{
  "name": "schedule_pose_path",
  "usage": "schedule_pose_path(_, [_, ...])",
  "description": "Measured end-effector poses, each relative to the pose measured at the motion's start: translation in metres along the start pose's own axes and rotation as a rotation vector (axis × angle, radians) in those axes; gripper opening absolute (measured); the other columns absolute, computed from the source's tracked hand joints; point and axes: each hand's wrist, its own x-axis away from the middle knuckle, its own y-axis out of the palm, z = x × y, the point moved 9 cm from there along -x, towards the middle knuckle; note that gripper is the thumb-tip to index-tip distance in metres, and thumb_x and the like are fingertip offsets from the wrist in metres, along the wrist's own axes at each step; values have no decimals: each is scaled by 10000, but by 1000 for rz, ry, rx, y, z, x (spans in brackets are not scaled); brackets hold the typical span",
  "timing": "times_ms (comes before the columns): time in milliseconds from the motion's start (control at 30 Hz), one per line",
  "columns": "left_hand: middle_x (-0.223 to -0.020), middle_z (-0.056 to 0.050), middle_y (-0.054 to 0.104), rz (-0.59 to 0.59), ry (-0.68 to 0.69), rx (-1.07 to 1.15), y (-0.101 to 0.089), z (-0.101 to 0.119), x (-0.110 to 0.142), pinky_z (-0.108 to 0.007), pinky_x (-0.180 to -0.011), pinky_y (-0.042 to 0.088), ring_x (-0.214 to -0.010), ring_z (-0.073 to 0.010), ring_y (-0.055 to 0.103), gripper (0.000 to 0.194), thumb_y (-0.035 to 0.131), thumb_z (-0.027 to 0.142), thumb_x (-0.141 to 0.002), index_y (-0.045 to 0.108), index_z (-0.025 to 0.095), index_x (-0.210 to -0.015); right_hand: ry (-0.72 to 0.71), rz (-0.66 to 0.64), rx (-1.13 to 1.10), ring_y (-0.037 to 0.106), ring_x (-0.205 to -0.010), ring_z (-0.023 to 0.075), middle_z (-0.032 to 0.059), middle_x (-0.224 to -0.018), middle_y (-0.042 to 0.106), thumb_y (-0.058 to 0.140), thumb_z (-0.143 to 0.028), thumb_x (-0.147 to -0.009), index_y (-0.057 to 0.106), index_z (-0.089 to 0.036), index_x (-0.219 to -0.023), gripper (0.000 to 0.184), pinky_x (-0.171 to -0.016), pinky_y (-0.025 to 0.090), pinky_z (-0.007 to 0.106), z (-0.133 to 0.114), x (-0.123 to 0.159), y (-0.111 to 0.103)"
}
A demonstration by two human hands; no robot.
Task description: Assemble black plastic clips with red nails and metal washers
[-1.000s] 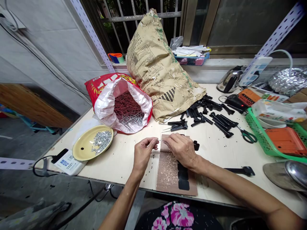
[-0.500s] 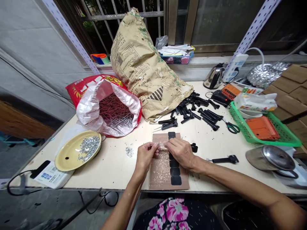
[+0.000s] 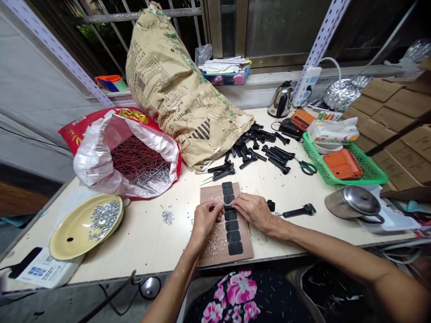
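Left hand (image 3: 206,220) and right hand (image 3: 255,213) pinch a slim metallic piece (image 3: 228,205) over a speckled rectangular board (image 3: 211,194) — smooth pale tabletop (image 3: 144,246) open at nine o'clock, ending at six.

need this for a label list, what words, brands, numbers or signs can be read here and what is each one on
"2211", seemingly after "UN": brown sack
Black striped mark, wordless: same sack
Too small or blurred to read: the sack's other print, and print on the red bag, white box and plastic packet
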Motion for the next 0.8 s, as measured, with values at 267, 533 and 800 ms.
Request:
schedule_pose_path(267, [-551,-10,577,-58,-32,-104,9,-1,-1,-208,-446,346,-448,-99,453,402,606,525,-730,650,135,-640,89,3,-117,605,-808,133,34,-899,649,436,-274,-953,647,-199,-978,225,-681,443,227,15,10,0])
schedule_pose_path(533, [-739,-63,631,152,188,-449,-8,23,7,-322,-685,479,-702,-195,576,460,407,503,-877,702,150,-861,66,2,-44,580,-817,139,32,-880,635,453,-259,-949,643,-187,-960,204,-682,423,244,33,13,0])
schedule_pose_path(800, [-1451,-173,358,153,486,-921,8,6,12,-495,-1107,242,-1396,-296,164,458,334,284,-934,454,73,-1323,-169,-46,104,482,-757,147,23,-813,606,434,-269,-956,642,-181,-848,249,-586,339,243,38,-13,4])
